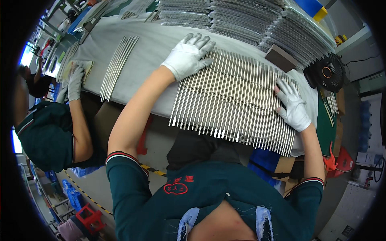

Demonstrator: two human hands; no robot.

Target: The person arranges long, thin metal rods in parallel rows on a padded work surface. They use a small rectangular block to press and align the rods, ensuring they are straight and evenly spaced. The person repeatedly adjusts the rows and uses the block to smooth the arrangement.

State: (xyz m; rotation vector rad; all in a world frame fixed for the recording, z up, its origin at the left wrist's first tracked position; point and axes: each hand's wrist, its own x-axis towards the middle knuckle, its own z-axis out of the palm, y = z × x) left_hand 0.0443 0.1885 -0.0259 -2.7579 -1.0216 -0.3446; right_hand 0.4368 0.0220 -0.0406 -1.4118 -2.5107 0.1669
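Before me a wide row of slim, shiny metal rods (237, 100) lies side by side on a white-covered table, their near ends reaching past its front edge. My left hand (187, 57), in a white glove with greyed fingertips, rests with fingers spread on the row's far left corner. On the right side of the row lies my right hand (293, 105), also gloved, its fingers stretched over the outer rods; the thumb and a fingertip look bare. Neither hand is closed round a rod.
Left of the row lies a small bundle of rods (118, 68). Stacked trays of rods in clear plastic (241, 18) line the back. A brown block (280, 58) and a black fan (327, 72) stand at right. A co-worker's gloved hand (75, 82) holds a cloth at left.
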